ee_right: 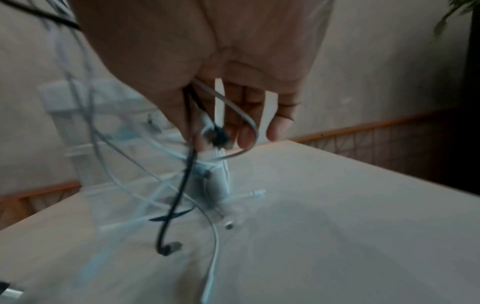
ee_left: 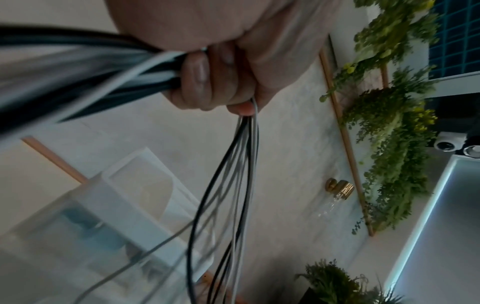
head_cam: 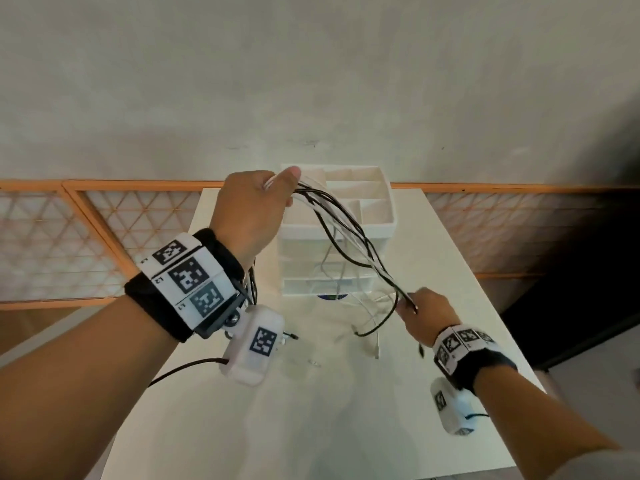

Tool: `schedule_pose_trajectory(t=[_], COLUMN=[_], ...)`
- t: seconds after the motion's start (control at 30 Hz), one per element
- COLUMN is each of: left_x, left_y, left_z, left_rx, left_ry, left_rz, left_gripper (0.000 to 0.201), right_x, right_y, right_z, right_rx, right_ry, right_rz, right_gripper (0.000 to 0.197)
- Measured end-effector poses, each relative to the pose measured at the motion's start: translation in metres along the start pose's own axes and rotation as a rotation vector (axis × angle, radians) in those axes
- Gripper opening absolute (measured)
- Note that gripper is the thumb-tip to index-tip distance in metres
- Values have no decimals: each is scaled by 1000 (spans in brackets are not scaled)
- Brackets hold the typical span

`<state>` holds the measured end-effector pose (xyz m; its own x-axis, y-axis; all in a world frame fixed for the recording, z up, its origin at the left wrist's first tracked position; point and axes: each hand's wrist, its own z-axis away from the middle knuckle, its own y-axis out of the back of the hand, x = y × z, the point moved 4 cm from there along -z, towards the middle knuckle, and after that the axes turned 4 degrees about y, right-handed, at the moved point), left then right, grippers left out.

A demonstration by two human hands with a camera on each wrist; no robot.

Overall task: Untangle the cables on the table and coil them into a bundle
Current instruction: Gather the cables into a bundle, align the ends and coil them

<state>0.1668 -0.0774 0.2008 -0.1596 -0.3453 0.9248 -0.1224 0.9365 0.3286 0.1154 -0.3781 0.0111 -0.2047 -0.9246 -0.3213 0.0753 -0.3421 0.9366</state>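
White table (head_cam: 433, 258); left hand (head_cam: 252, 209) fisted round cables (head_cam: 346, 230), right hand (head_cam: 427, 315) pinching blurred ends

A white desk (head_cam: 433, 258) carries a white drawer organiser (head_cam: 341, 237) at its far middle; loose ends of black and white cables (head_cam: 372, 332) trail on it just in front.

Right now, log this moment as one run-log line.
left hand: grips cables raised | right hand: pinches strands lower | loose ends: on table | coil: not yet formed
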Motion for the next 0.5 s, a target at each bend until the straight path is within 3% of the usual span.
schedule_pose_trajectory(t=[0.1, 0.2, 0.27, 0.4, 0.5], left_x=[5, -2, -9, -16, -12], left_y=[-3, -6, -5, 4, 8], left_z=[-2, -2, -1, -5, -7], left_rx=[-33, -83, -79, -31, -49], left_ry=[-11, 21, 40, 76, 82], left_rz=[8, -57, -109, -45, 16], left_gripper=[49, 49, 49, 48, 47], right_x=[5, 3, 2, 13, 27], right_y=[-5, 29, 60, 94, 63], right_z=[-2, -4, -5, -2, -4], right_rx=[-10, 104, 230, 443, 164], right_ry=[-17, -76, -73, -103, -98], right_rz=[-1, -261, -357, -289, -208], right_gripper=[19, 11, 19, 41, 67])
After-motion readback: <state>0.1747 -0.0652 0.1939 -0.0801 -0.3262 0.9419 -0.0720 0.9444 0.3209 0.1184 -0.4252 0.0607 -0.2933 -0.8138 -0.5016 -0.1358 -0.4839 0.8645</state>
